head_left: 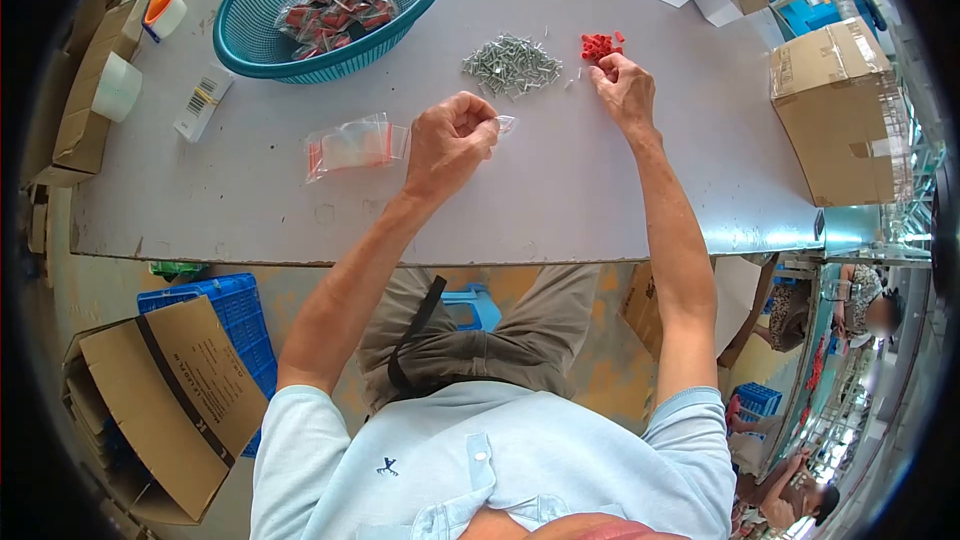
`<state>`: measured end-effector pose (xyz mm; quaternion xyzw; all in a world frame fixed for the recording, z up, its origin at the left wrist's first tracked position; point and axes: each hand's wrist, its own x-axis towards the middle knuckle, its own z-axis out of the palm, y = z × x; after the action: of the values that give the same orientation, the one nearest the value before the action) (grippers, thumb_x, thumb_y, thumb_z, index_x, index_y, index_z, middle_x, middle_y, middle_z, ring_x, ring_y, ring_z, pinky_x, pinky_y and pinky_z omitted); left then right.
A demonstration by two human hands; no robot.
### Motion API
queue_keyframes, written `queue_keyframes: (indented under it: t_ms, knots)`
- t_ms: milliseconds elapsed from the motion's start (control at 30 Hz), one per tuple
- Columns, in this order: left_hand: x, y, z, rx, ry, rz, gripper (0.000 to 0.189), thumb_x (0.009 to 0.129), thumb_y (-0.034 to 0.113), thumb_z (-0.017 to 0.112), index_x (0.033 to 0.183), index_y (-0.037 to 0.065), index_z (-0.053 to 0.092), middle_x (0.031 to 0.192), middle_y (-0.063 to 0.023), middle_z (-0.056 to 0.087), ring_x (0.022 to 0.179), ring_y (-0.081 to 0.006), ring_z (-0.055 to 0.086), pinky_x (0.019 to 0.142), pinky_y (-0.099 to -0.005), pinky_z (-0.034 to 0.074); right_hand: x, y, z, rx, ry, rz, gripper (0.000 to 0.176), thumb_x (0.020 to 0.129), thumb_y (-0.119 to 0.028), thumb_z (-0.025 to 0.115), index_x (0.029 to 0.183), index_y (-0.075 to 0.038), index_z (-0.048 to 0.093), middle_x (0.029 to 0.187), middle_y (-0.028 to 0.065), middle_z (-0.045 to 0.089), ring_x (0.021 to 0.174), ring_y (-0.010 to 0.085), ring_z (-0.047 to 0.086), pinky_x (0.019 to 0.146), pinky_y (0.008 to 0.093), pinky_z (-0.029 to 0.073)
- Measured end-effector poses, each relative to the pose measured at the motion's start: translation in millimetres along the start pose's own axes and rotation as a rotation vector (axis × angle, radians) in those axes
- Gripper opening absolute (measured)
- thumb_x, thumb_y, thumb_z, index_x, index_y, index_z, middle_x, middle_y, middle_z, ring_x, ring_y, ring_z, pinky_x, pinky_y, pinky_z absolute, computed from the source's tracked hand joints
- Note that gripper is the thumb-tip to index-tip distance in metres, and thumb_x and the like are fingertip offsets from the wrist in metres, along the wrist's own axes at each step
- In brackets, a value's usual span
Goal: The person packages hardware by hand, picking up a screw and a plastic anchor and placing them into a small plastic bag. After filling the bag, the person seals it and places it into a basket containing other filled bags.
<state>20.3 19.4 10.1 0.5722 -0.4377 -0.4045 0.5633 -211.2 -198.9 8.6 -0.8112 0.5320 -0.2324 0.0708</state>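
head view: left hand (452,143) pinches a small clear bag (508,125); right fingertips (604,66) touch red pieces (598,46), grip unclear.

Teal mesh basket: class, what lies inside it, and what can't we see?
Clear plastic packets holding red pieces lie heaped inside the teal plastic mesh basket. The packets hide the basket floor beneath them.

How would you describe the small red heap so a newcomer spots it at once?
On the table, go right from the teal basket, past the silvery metal pieces. The red heap is the smaller pile, by the right hand. Its pieces lie loose, unlike the bagged red ones in the basket.
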Motion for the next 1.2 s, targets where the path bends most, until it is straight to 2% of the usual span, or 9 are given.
queue_keyframes:
  t_ms: [67,233,567,667,733,767,833,933,1200]
  knots:
    - [1.5,-3.4,0.5,0.010,-0.001,0.011,0.005,0.094,0.005,0.069,0.097,0.001,0.071,0.079,-0.0030,0.072,0.069,-0.0072,0.067,0.062,-0.0228,0.056,0.1,1.2,-1.1,0.025,-0.029,-0.009,0.022,0.089,-0.023,0.077,0.100,-0.003,0.075,0.080,0.0114,0.074,0.076,0.0267,0.073,0.076,0.0407,0.058]
    - [1.6,-8.3,3.3,0.048,0.043,0.080,0.005,0.094,0.004,0.069,0.097,0.000,0.070,0.081,-0.0034,0.072,0.070,-0.0071,0.067,0.062,-0.0227,0.056,-24.9,-16.0,-15.4,-0.053,-0.107,-0.256,0.013,0.088,-0.013,0.071,0.092,-0.001,0.070,0.078,0.0135,0.073,0.072,0.0304,0.072,0.073,0.0415,0.058]
    - [1.2,-9.8,3.8,0.109,0.051,0.130,0.007,0.093,0.004,0.069,0.099,0.000,0.071,0.081,-0.0035,0.073,0.071,-0.0066,0.068,0.062,-0.0229,0.056,-67.4,-35.7,-31.2,0.127,-0.129,-0.200,0.009,0.086,-0.007,0.068,0.092,0.000,0.069,0.077,0.0131,0.071,0.069,0.0236,0.071,0.068,0.0373,0.058]
    - [0.9,-8.4,3.8,0.115,0.064,0.120,0.007,0.093,0.004,0.069,0.098,-0.001,0.071,0.081,-0.0036,0.073,0.071,-0.0070,0.068,0.062,-0.0231,0.056,-70.6,-41.6,-31.3,0.225,-0.124,-0.174,0.009,0.089,-0.004,0.066,0.096,-0.001,0.071,0.075,0.0085,0.070,0.066,0.0172,0.069,0.062,0.0340,0.058]
    - [-0.4,-6.2,3.5,0.126,0.078,0.124,0.006,0.093,0.004,0.070,0.097,-0.001,0.071,0.081,-0.0039,0.073,0.071,-0.0072,0.068,0.062,-0.0234,0.056,-83.1,-55.9,-35.1,0.634,-0.138,0.069,0.010,0.094,-0.002,0.064,0.100,-0.001,0.072,0.075,0.0041,0.068,0.064,0.0109,0.067,0.055,0.0292,0.056]
    - [-0.2,-5.3,3.3,0.132,0.081,0.129,0.006,0.093,0.004,0.070,0.097,-0.001,0.071,0.081,-0.0041,0.074,0.071,-0.0075,0.068,0.062,-0.0236,0.056,-88.6,-63.0,-35.9,0.639,-0.147,0.060,0.010,0.094,-0.002,0.064,0.100,-0.001,0.072,0.075,0.0041,0.068,0.064,0.0109,0.067,0.055,0.0292,0.056]
    - [-0.5,-5.0,3.8,0.129,0.090,0.127,0.006,0.093,0.004,0.070,0.096,-0.001,0.071,0.081,-0.0044,0.074,0.071,-0.0077,0.069,0.062,-0.0240,0.056,-104.1,-76.9,-35.2,1.167,-0.232,0.104,0.010,0.097,-0.001,0.062,0.102,0.001,0.071,0.078,0.0031,0.068,0.065,0.0085,0.066,0.052,0.0256,0.056]
    - [-2.1,-6.3,4.0,0.129,0.082,0.147,0.006,0.092,0.004,0.071,0.096,-0.001,0.072,0.081,-0.0048,0.075,0.071,-0.0080,0.069,0.063,-0.0246,0.056,-125.6,-101.7,-24.4,1.310,-0.355,0.111,0.010,0.097,-0.001,0.063,0.105,0.001,0.070,0.081,0.0050,0.069,0.065,0.0103,0.066,0.054,0.0266,0.058]
    - [-3.5,-6.1,4.8,0.087,0.048,0.189,0.005,0.093,0.001,0.069,0.096,-0.002,0.071,0.081,-0.0054,0.075,0.073,-0.0085,0.070,0.065,-0.0251,0.058,-120.5,-123.5,-8.3,1.265,-0.360,0.109,0.015,0.100,-0.009,0.071,0.111,0.000,0.069,0.086,0.0053,0.070,0.068,0.0109,0.069,0.057,0.0259,0.060]
